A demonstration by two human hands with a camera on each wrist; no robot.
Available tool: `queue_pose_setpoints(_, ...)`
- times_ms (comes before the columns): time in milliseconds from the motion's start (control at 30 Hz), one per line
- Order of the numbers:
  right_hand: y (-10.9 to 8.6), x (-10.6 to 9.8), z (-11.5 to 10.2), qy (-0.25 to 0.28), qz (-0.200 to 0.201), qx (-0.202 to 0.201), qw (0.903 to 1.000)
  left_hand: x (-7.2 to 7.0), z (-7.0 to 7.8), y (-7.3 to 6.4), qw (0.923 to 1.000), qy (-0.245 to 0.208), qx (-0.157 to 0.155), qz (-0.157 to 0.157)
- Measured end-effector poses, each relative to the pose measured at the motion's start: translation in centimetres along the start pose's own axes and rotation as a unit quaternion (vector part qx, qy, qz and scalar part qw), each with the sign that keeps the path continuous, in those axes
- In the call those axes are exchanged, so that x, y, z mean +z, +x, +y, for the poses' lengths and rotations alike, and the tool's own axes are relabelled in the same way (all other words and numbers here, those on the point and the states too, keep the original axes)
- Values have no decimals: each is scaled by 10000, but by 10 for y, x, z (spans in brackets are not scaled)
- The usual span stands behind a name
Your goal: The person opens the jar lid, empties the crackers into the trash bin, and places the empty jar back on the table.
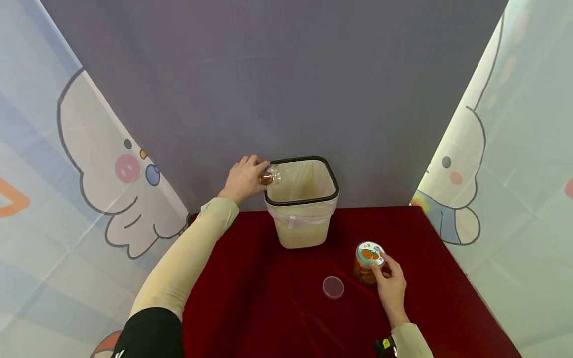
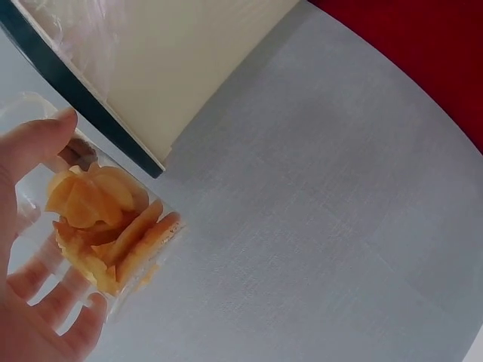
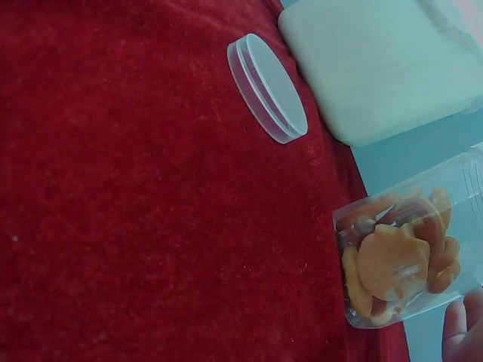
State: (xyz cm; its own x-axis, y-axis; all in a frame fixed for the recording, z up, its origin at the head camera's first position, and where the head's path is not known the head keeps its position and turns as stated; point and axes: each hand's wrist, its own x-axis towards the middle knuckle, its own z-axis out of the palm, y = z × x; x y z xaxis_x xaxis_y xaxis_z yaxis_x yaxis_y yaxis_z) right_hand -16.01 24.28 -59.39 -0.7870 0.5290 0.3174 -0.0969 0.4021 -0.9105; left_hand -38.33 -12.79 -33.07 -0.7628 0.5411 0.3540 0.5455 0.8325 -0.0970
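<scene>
My left hand [image 1: 243, 178] grips a clear plastic jar [image 1: 268, 176], tipped on its side with its mouth over the left rim of the bin [image 1: 306, 233]. Orange-brown dried pieces [image 2: 90, 197] lie inside that jar in the left wrist view. Low on the right, my right hand [image 1: 391, 288] holds a second clear jar [image 1: 364, 273] by its top, thumb and fingers at the edge of its lid [image 1: 370, 252], which has an orange fruit picture. This jar stands upright on the table and contains similar pieces [image 3: 392, 264]. A loose clear lid [image 1: 333, 287] lies left of it.
The cream bin has a black rim [image 1: 301, 202] and a thin plastic liner [image 1: 309, 174]. It stands at the back of the red cloth-covered table [image 1: 250, 308], against a grey backdrop [image 1: 277, 89]. Printed curtains [image 1: 515, 164] hang at both sides.
</scene>
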Motion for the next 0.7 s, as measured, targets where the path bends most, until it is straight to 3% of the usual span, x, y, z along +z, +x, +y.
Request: queue_pose_setpoints(700, -2, 4, 3, 79, 27, -174, 9998, 0, 1, -3, 9988, 373, 230, 204)
